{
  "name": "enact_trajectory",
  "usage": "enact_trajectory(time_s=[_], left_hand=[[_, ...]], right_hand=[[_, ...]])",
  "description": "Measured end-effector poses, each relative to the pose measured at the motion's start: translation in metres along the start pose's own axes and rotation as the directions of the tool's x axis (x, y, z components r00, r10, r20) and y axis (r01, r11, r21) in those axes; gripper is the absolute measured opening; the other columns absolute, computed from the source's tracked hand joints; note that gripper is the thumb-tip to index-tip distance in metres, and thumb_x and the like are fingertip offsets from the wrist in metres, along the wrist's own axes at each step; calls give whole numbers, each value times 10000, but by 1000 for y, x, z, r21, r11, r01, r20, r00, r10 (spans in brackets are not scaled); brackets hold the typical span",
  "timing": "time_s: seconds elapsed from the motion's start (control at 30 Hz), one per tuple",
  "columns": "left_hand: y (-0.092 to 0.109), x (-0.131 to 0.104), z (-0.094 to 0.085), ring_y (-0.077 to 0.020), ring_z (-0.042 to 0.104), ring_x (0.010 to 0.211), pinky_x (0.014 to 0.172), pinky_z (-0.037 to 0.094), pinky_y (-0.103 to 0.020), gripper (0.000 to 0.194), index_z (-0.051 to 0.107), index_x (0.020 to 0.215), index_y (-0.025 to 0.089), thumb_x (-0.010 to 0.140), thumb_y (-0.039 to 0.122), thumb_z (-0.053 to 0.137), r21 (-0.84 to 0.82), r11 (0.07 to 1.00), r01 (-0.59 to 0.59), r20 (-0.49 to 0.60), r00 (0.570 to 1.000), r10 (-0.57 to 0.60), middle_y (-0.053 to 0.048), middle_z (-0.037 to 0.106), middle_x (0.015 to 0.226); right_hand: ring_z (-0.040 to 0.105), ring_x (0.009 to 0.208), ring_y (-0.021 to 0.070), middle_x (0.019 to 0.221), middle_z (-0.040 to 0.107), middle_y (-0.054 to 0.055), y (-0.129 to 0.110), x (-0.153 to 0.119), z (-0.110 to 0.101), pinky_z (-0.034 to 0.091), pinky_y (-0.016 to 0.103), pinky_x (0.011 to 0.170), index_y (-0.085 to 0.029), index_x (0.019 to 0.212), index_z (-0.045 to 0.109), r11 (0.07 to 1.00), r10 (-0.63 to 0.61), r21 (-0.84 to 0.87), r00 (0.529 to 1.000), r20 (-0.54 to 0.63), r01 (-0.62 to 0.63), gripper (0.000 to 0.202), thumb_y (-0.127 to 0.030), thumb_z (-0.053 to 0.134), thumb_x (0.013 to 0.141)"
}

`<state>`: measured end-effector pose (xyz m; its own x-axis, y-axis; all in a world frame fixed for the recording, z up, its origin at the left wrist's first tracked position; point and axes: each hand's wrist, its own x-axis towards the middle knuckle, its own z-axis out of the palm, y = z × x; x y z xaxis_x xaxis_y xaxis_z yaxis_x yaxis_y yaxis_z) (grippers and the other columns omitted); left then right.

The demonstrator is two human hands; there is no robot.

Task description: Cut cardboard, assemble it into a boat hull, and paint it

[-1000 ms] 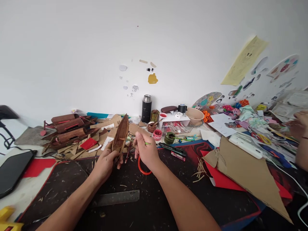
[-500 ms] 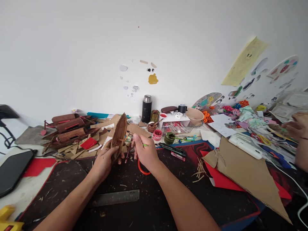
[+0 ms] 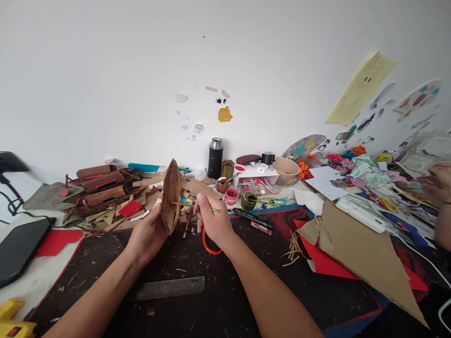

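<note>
My left hand (image 3: 150, 232) grips a small brown cardboard boat hull (image 3: 171, 202), held upright with its hollow side turned toward my right hand. Between the fingers of my right hand (image 3: 213, 218) is a thin green-handled paintbrush (image 3: 188, 205), its tip at the inside of the hull. Some left fingers are hidden behind the hull. Beyond my right hand stand a brown paint jar (image 3: 222, 186), a red paint jar (image 3: 231, 197) and a green paint jar (image 3: 248, 201). Below the hands a clear ruler (image 3: 171, 288) lies on the dark mat (image 3: 197, 317).
Finished brown model boats (image 3: 105, 188) and cardboard scraps sit at the left. A black flask (image 3: 215, 158) stands by the wall. Cardboard (image 3: 362, 249) lies over red paper at the right. A yellow glue gun (image 3: 14, 319) is at lower left; another person's hand (image 3: 440, 180) shows far right.
My left hand has turned the boat hull, so more of its hollow inside faces me. The paintbrush stays at the hull, and my right hand has barely moved.
</note>
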<state>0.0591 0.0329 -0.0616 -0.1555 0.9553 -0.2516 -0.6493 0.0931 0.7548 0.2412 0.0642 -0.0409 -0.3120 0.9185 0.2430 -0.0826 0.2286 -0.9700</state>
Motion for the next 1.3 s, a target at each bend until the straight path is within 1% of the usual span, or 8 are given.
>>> enact_trajectory(time_s=[0.17,0.3,0.4,0.57,0.7,1.0,1.13,1.3], left_hand=[[-3,1,-5,-272,754,1093,839,648,-325,398,784,1169,203,823,363,900,39,998,-55,107,993,50,-104,814,1232],[-4,-1,-4,-298,743,1127,823,649,-332,452,801,1113,217,742,416,965,102,993,-62,118,992,49,-110,810,1230],[-1,-2,-3,-255,757,1015,777,649,-302,438,802,1051,228,691,373,1004,134,987,-87,110,991,72,-85,815,1154],[7,-4,-5,-118,640,604,521,553,-200,393,752,776,177,580,321,1062,128,990,-65,139,989,47,-3,706,709],[13,-6,-4,-141,712,645,525,584,-204,466,781,833,188,499,291,1090,101,993,-64,95,994,54,-6,770,813],[6,-4,-5,-355,788,1044,867,682,-434,495,855,1006,191,613,448,1013,441,880,-178,155,980,121,-127,858,1072],[8,-7,-5,-389,731,1230,1151,545,-544,453,859,1083,279,719,541,920,618,705,-347,239,938,252,-70,849,1180],[11,-6,-5,-388,699,1288,1237,449,-551,438,839,1100,260,769,544,877,705,574,-415,249,904,348,-78,822,1273]], right_hand=[[538,369,115,503,499,-63,-2,0,1,381,220,386,-223,793,590,1000,-14,21,1000,-12,15,603,-766,490,1035],[538,363,114,487,476,-71,0,1,0,383,214,381,-220,792,588,1000,9,30,1000,-13,-8,620,-788,491,1020],[518,343,117,471,435,-81,0,3,-2,374,219,357,-226,778,583,996,21,83,999,-27,-19,636,-823,514,986],[470,315,110,462,415,-87,-7,5,-2,364,226,322,-231,748,575,983,14,184,1000,-28,-9,637,-836,570,950],[479,323,101,470,441,-85,-9,4,0,372,212,325,-222,764,592,981,17,196,1000,-8,-15,623,-814,576,961],[530,346,101,500,507,-64,-11,7,-2,360,193,328,-213,746,584,967,81,244,997,-11,-76,629,-818,632,910],[519,343,101,506,519,-63,-9,8,-2,371,199,321,-218,743,578,950,106,298,994,-27,-93,633,-831,656,884],[466,311,102,454,452,-85,-9,7,1,379,215,308,-227,723,554,954,86,290,996,-34,-73,651,-850,627,897]])
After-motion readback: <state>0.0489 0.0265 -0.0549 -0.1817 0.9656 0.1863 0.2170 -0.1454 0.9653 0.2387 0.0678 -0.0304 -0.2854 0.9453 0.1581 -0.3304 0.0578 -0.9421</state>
